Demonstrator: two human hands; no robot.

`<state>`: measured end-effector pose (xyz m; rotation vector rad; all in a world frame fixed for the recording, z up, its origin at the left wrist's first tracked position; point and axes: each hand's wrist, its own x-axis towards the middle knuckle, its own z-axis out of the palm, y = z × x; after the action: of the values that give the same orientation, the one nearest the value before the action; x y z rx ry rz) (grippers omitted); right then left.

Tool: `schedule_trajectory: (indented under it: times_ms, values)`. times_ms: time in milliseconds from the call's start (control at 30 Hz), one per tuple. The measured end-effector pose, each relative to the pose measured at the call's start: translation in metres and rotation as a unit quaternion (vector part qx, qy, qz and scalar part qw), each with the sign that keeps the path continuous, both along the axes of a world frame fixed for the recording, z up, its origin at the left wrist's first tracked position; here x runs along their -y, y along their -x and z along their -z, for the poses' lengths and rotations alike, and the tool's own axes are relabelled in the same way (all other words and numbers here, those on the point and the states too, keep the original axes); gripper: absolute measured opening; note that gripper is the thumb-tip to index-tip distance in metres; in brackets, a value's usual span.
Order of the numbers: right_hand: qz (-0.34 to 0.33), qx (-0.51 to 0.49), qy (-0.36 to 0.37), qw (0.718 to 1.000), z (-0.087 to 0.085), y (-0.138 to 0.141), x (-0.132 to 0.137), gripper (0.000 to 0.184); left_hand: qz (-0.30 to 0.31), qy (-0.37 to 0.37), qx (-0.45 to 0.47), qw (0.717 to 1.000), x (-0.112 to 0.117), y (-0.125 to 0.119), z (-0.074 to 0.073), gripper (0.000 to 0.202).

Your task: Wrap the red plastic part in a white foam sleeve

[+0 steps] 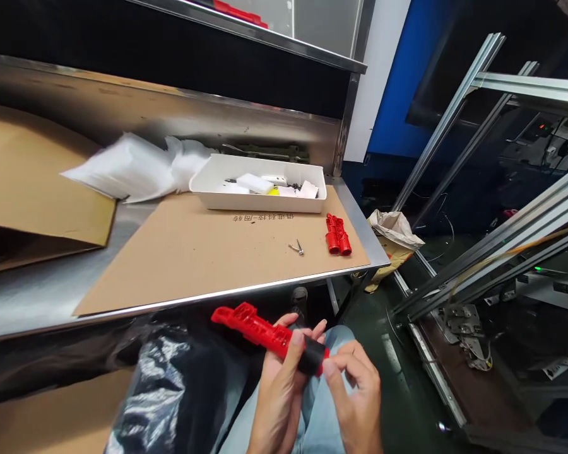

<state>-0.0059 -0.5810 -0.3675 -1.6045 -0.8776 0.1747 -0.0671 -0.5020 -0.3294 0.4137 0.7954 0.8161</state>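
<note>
A long red plastic part with a black sleeve around one end is held over my lap, below the table's front edge. My left hand is wrapped around it from below, thumb lying over the red body beside the sleeve. My right hand pinches the sleeve end with its fingertips. On the cardboard sheet that covers the steel table lie a second red part near the right edge and two small screws just left of it.
A white tray with small white pieces stands at the back, white plastic bags to its left. A large cardboard piece lies at far left. A black plastic bag rests by my knee. Aluminium frame rails stand to the right.
</note>
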Motion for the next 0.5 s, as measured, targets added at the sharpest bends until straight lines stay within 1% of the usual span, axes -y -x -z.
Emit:
schedule_trajectory:
  times_ms: [67, 100, 167, 200, 233, 267, 333, 367, 400, 433, 467, 500]
  values:
    - [-0.013, -0.028, 0.002, 1.0, 0.002, -0.001, -0.008, 0.025, -0.013, 0.026, -0.009, 1.0, -0.004, -0.005, -0.007, 0.024]
    - [-0.016, -0.04, 0.001, 0.999, 0.002, -0.001, -0.011, 0.025, -0.012, 0.048, -0.011, 0.999, -0.006, -0.006, -0.01, 0.016]
    - [-0.013, -0.083, -0.001, 0.996, 0.002, -0.004, -0.018, 0.033, 0.008, 0.079, 0.004, 0.997, -0.01, -0.008, -0.013, 0.014]
    - [-0.013, -0.125, -0.001, 0.992, 0.002, -0.005, -0.021, 0.039, 0.026, 0.076, 0.019, 0.997, -0.012, -0.008, -0.012, 0.017]
    - [-0.016, -0.183, -0.002, 0.983, 0.0, -0.008, -0.024, 0.045, 0.044, 0.06, 0.035, 0.997, -0.014, -0.007, -0.01, 0.024]
    - [-0.024, -0.252, -0.003, 0.967, -0.001, -0.01, -0.026, 0.048, 0.062, 0.038, 0.049, 0.996, -0.016, -0.006, -0.008, 0.036]
    - [-0.05, -0.384, -0.009, 0.922, -0.007, -0.016, -0.031, 0.049, 0.097, -0.009, 0.05, 0.994, -0.02, -0.003, -0.003, 0.06]
    - [-0.058, -0.43, -0.011, 0.901, -0.01, -0.018, -0.032, 0.048, 0.11, -0.025, 0.04, 0.993, -0.022, -0.002, -0.001, 0.067]
    - [-0.064, -0.455, -0.011, 0.888, -0.013, -0.021, -0.034, 0.048, 0.118, -0.033, 0.028, 0.992, -0.024, -0.001, 0.0, 0.07]
    - [-0.072, -0.459, -0.011, 0.886, -0.016, -0.023, -0.035, 0.047, 0.121, -0.04, 0.016, 0.992, -0.026, -0.001, 0.001, 0.069]
    - [-0.084, -0.444, -0.012, 0.892, -0.019, -0.024, -0.035, 0.044, 0.119, -0.047, 0.005, 0.992, -0.028, 0.0, 0.0, 0.066]
    - [-0.095, -0.414, -0.013, 0.905, -0.021, -0.025, -0.036, 0.041, 0.112, -0.051, -0.004, 0.992, -0.029, 0.0, -0.001, 0.062]
